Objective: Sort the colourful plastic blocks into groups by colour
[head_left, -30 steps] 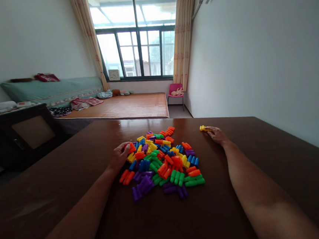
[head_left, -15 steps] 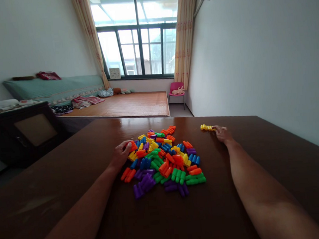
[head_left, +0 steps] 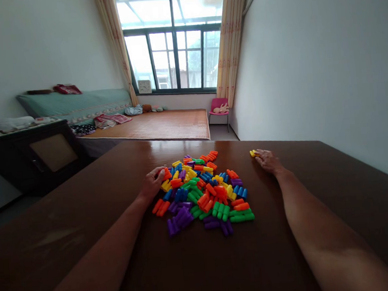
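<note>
I sat at a dark brown table (head_left: 87, 245) in a white-walled room. Daylight came through a tall window (head_left: 175, 52) flanked by patterned curtains (head_left: 229, 43). A green-covered bed (head_left: 75, 106), woven floor mat (head_left: 165, 125) and pink chair (head_left: 220, 109) lay beyond.

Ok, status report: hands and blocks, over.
Left hand gripping an orange block at the edge of the pile. Right hand resting on a yellow block, apart from the pile. Nothing between them on the table.

yellow piece (head_left: 253, 153) mostly hidden under right hand (head_left: 266, 161), orange piece (head_left: 167, 174) partly covered by left hand (head_left: 154, 181)
</note>
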{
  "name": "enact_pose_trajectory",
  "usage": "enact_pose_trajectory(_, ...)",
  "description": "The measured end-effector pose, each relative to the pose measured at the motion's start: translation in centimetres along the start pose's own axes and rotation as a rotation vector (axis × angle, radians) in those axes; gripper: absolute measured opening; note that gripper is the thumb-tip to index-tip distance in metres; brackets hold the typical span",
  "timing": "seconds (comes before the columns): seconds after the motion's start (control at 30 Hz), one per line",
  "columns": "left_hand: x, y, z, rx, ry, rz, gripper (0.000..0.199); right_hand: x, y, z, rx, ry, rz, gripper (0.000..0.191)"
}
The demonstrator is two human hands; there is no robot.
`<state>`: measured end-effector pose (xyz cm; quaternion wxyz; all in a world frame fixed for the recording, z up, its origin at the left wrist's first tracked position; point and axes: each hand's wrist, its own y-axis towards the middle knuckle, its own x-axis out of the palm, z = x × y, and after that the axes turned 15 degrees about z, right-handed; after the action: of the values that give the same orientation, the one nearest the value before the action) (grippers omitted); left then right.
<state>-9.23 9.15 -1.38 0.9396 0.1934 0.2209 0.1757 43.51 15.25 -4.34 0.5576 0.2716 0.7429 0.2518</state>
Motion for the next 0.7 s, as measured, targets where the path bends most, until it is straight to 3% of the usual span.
enact_pose_trajectory(0.1, 0.1, 0.1, -0.4, 0.008, -0.004, -0.003, 0.060, -2.4, 1.1, -3.9, 0.024, 0.163, -0.050, 0.029)
enact_pose_trajectory(0.13, 0.1, 0.1, -0.5, 0.009, -0.004, -0.003, 0.059, -3.3, 1.5, -5.7, 0.000, 0.286, -0.146, 0.030)
enact_pose_trajectory(0.27, 0.3, 0.1, -0.8, 0.000, -0.020, -0.001, 0.055, -5.6, 1.6, -13.9, -0.238, 0.721, -0.755, 0.045)
enact_pose_trajectory(0.3, 0.3, 0.1, -0.8, -0.005, -0.029, -0.003, 0.055, -5.8, 1.3, -15.5, -0.292, 0.743, -0.842, 0.048)
enact_pose_trajectory(0.37, 0.3, 0.1, -0.9, -0.015, -0.043, -0.002, 0.056, -5.8, 0.6, -17.9, -0.346, 0.726, -0.899, 0.047)
enact_pose_trajectory(0.47, 0.3, 0.0, -0.9, -0.020, -0.059, 0.003, 0.056, -5.5, 0.1, -18.8, -0.276, 0.717, -0.840, 0.042)
enact_pose_trajectory(0.57, 0.3, 0.0, -0.8, -0.008, -0.055, -0.007, 0.056, -5.3, 0.9, -16.7, -0.125, 0.796, -0.709, 0.045)
enact_pose_trajectory(0.63, 0.2, 0.0, -0.6, 0.008, -0.039, -0.005, 0.055, -5.2, 1.7, -14.3, -0.012, 0.797, -0.486, 0.046)
enact_pose_trajectory(0.7, 0.1, 0.0, -0.3, 0.027, -0.007, -0.002, 0.055, -4.7, 2.1, -11.6, 0.064, 0.658, -0.206, 0.040)
